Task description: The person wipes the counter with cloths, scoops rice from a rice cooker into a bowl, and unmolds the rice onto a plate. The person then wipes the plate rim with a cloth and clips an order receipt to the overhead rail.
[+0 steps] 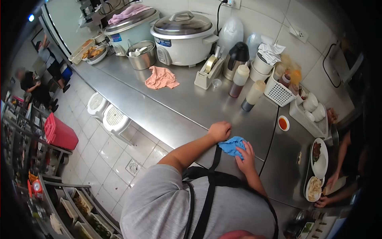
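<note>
On the steel counter (183,107), my left hand (220,131) rests with its fingers curled in, just beyond the upper left edge of a crumpled blue cloth (232,145). Nothing shows in that hand. My right hand (246,154) holds the right side of the blue cloth against the counter, near its front edge. Farther up stand two squeeze bottles with dark contents, one (239,81) behind the other (253,95). A small white dish of red sauce (283,123) is to the right of my hands.
Rice cookers (183,36), a steel pot (142,55), a pink cloth (161,77), a tape dispenser (209,71) and a thermos (236,59) stand along the back. White baskets (280,91) are at right. Another person's hands (332,181) are near plates of food (318,158). Stools (115,118) stand left.
</note>
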A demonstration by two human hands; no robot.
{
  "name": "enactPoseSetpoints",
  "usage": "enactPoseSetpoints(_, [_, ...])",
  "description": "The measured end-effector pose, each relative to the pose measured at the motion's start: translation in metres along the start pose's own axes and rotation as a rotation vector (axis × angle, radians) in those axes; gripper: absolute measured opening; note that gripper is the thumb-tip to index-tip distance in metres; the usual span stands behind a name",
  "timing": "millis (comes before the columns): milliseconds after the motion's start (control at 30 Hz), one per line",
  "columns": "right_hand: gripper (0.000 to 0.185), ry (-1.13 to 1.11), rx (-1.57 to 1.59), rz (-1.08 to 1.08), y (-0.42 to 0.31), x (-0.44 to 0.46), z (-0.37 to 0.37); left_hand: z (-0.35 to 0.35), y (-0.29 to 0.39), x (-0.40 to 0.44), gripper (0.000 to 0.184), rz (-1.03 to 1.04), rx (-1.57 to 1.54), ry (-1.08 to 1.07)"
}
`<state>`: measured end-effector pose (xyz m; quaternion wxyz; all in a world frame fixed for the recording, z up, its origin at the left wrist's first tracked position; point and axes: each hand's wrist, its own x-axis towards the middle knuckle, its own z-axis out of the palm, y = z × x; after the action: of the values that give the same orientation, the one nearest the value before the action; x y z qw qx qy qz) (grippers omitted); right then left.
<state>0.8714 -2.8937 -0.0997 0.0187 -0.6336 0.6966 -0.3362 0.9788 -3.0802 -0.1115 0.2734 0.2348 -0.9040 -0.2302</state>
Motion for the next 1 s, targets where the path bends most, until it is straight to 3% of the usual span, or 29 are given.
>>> enactPoseSetpoints(1000, [0.035, 0.013, -0.01, 0.014, 0.0024, -0.0065, -0.0014, -0.0014, 0.0031, -0.0031, 0.01, 0.013, 0.022, 0.028])
